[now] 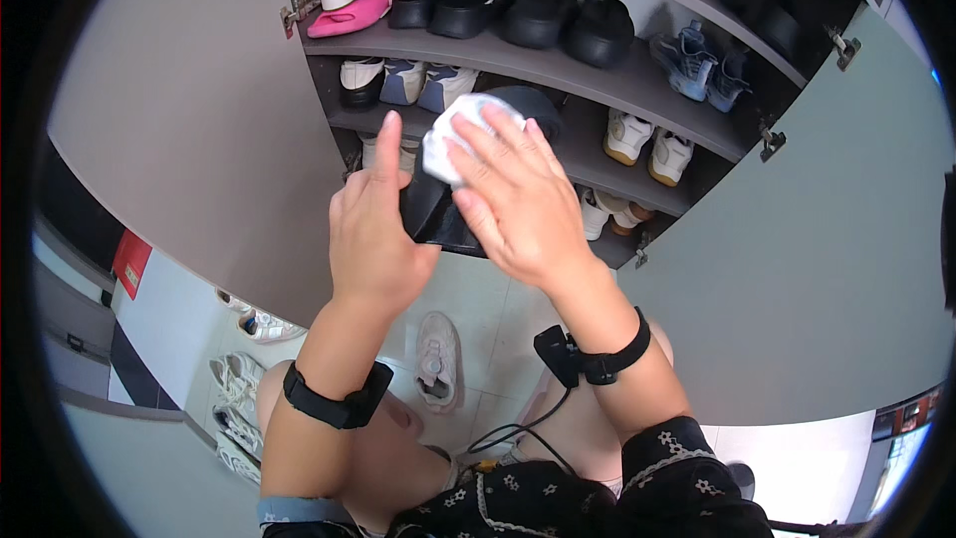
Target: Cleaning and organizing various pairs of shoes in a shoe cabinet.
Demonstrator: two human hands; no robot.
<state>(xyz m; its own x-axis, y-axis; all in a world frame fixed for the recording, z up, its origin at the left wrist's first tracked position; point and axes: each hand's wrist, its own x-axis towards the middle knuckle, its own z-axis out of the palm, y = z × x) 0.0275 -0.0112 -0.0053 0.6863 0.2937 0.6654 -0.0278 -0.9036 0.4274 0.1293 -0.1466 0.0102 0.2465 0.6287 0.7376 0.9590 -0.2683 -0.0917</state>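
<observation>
Shoe [426, 216], black, between the hands. Left hand [373, 229] braces its left side, grip hidden, can't tell; right hand [523, 204] spread flat over white cloth [438, 154] against it. Wiping seems underway, remainder unclear; black clogs [601, 32] beyond hands shelved, shoe isn't.

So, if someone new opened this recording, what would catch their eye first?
Probably the bright white wipe at the upper centre, under the spread fingers of the right hand, against what looks like a black shoe beside the left hand. Next comes the vivid pink shoe at the left end of an upper shelf, among mostly black and white footwear.
</observation>
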